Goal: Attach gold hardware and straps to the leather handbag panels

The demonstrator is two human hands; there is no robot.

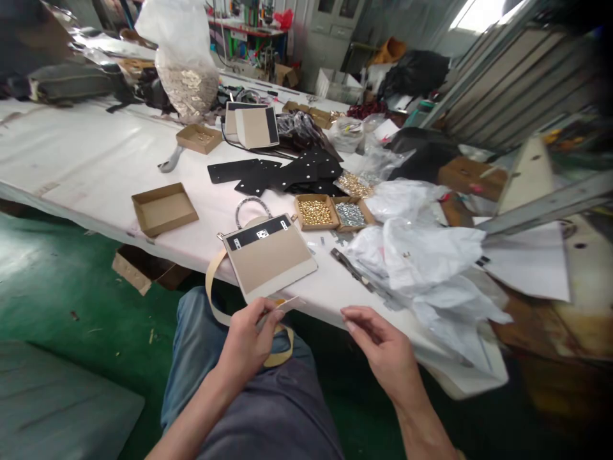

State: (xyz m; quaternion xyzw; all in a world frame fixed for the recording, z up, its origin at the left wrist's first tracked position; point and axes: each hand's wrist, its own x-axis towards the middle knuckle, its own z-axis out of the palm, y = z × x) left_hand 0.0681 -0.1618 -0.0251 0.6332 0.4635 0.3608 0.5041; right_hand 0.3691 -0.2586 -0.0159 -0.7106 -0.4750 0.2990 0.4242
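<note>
Closed in a pinch, my left hand (253, 335) grips the end of a cream strap (211, 281); a thin pale tip sticks out past the fingers. The strap loops over my lap and up beside a handbag (272, 255). That bag lies flat at the table's front edge, with a beige face, a black band with white marks, and a rope-like handle (252, 201) pointing away from me. To the right, apart from the strap, my right hand (383, 348) hovers before the table edge. Its thumb and fingertips are drawn together; anything tiny between them is hidden.
Behind the bag are a box of gold studs (316, 212) and a box of silver studs (350, 214). A cardboard tray (165, 209) is at left, black pieces (287, 172) farther back. White plastic bags (426, 236) and a dark long tool (352, 268) lie at right.
</note>
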